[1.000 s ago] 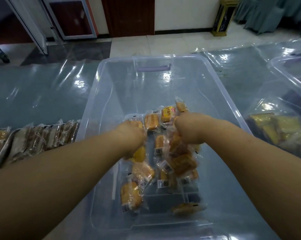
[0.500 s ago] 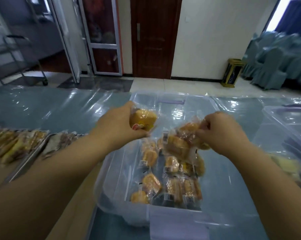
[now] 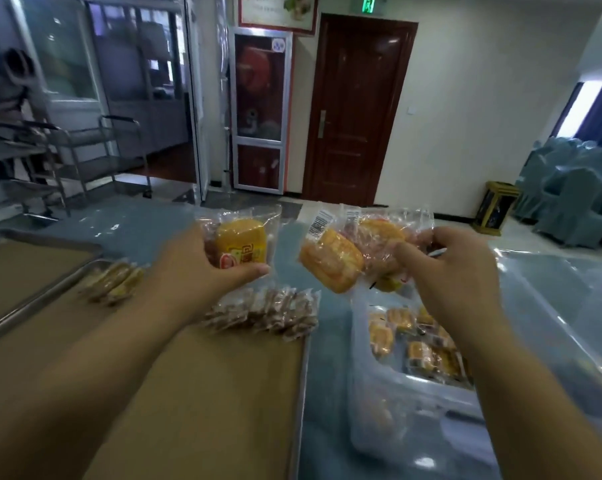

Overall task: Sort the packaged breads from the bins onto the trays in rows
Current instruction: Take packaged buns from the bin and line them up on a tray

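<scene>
While both arms stretch forward over the blue-covered table [image 3: 327,344], the left hand [image 3: 202,268] grips one yellow bread packet [image 3: 242,245] above the tray [image 3: 301,393]. The right hand [image 3: 455,268] pinches several bread packets [image 3: 330,259] by the clear bin [image 3: 365,410]. A brown door [image 3: 355,116] stands behind.

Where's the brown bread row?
Head view, centre: brown bread row at the far end of the near tray, below the left hand, left of the bin.

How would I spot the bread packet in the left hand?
Start at the large brown-lined tray in front, with a row of dark breads at its far end. Just above that row, the left hand holds one clear packet. Unlike the bunch in the right hand, it is single and shows a yellow-and-red label.
</scene>
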Available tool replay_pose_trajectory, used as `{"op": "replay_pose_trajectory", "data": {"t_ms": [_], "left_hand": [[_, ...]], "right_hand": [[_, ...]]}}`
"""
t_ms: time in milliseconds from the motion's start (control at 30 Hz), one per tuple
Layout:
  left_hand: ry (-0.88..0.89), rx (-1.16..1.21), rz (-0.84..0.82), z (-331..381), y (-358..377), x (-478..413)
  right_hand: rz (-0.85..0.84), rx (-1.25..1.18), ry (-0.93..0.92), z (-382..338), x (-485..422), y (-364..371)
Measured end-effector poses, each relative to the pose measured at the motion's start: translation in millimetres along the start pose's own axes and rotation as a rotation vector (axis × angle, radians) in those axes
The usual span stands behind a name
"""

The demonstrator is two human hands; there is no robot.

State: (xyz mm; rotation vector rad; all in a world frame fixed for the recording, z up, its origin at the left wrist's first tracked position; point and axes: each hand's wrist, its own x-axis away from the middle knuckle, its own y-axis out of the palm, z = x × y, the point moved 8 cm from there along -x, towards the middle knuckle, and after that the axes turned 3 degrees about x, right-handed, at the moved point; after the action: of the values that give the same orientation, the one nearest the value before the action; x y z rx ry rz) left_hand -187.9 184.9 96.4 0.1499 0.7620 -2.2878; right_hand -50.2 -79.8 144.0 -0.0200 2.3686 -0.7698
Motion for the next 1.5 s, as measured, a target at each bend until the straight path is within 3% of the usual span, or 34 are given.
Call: {"op": "replay_pose_trajectory", "data": {"t_ms": [267,633,800,967,1167,1500], "left_hand": [[-0.215,-0.027,-0.014,-151,-131,52],[-0.441,-0.003,0.032,-315,-211,65],[-0.534,-0.053,0.051,-381,-249,36],[-0.604,0.079,0.011,-435,-272,7],[-0.609,0.223,0.052,-476,-310,-30],[-0.515,0.142,-0.138,-552,-365,-133]], "right_hand": [[-0.202,-0.046,0.03,-98,90,149],[-0.49,-0.08,0.039,-157,166,348],[-0.429,-0.116,0.074,-174,171,417],[-0.428,-0.109,0.097,-197,170,479],[-0.451,-0.051,0.046,-238,156,531],[-0.39,0.03,0.134,-318,141,623]]}}
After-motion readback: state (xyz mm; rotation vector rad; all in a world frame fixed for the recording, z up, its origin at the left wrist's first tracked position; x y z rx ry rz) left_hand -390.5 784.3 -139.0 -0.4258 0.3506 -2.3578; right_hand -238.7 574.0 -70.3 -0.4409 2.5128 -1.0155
